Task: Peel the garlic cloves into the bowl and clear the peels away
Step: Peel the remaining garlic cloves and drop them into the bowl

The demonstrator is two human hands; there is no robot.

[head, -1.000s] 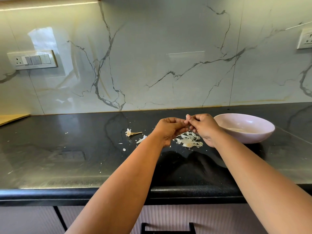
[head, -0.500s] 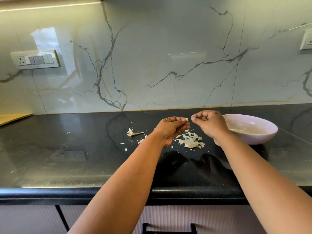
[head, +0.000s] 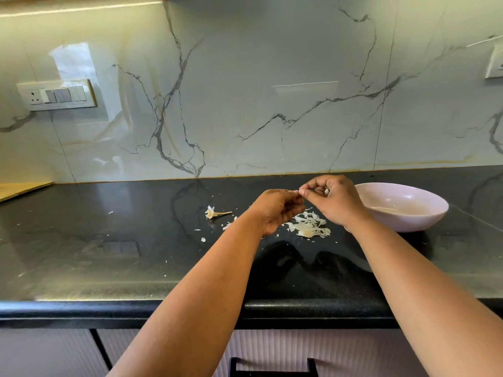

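Observation:
My left hand [head: 276, 210] and my right hand [head: 336, 202] meet fingertip to fingertip above the black counter, pinching a small white garlic clove [head: 300, 192] between them. Another pale bit [head: 326, 191] shows inside the curled fingers of my right hand. Right below the hands lies a heap of papery white peels [head: 309, 227]. A pale pink bowl [head: 424, 213] stands just right of my right hand; something pale lies at its bottom.
A garlic stem with a root end [head: 215, 213] lies left of the hands, with scattered peel flakes [head: 202, 239] around it. The marble backsplash rises behind, with a switch panel [head: 55, 95] at left. The counter's front edge [head: 136, 311] runs below my forearms.
My hands were together, parted briefly half a second ago, and now touch again at the fingertips. The peel heap and bowl have not moved.

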